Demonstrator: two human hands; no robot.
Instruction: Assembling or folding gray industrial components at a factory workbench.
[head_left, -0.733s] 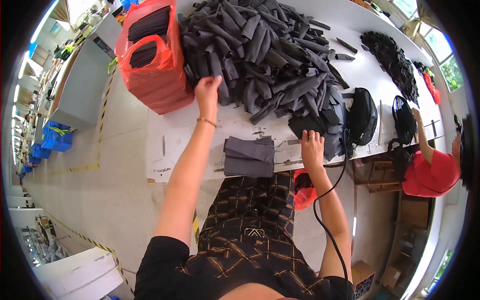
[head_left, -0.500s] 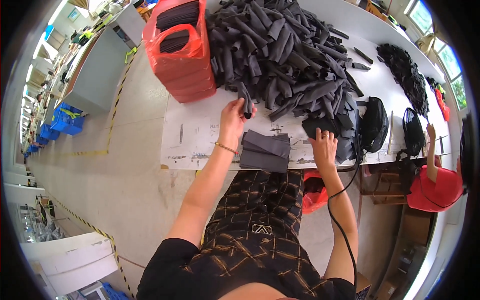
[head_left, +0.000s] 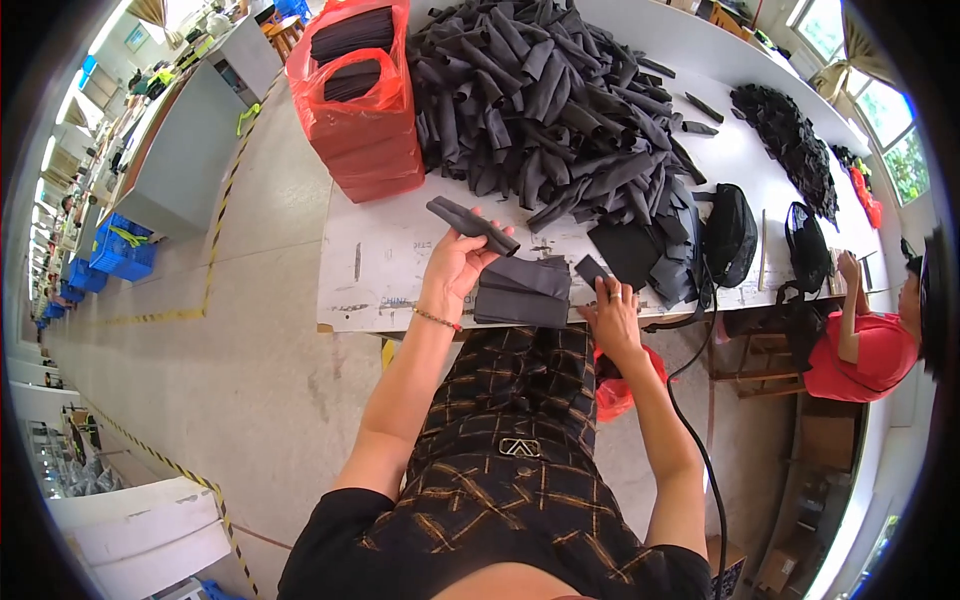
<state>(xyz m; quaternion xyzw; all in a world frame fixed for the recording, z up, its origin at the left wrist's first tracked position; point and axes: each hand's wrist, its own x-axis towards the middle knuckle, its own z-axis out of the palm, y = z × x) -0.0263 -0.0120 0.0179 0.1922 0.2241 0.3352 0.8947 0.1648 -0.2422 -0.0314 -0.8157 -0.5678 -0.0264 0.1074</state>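
Note:
My left hand [head_left: 455,262] holds a rolled dark grey fabric piece [head_left: 472,225] above the near edge of the white table [head_left: 380,265]. Just right of it lies a small stack of folded grey pieces [head_left: 523,291]. My right hand [head_left: 612,315] rests at the table's edge and pinches a small flat black piece [head_left: 591,270]. A large heap of rolled dark fabric pieces [head_left: 545,95] covers the table beyond both hands.
A red plastic bag [head_left: 362,105] full of black pieces stands at the table's left end. Black pouches [head_left: 730,232] and a second dark pile [head_left: 790,145] lie to the right. A person in red [head_left: 850,335] sits at the far right. A black cable [head_left: 690,440] hangs down.
My left hand has drawn back from the heap toward me with a rolled piece in it. My right hand has shifted left from the black stack to the table's edge.

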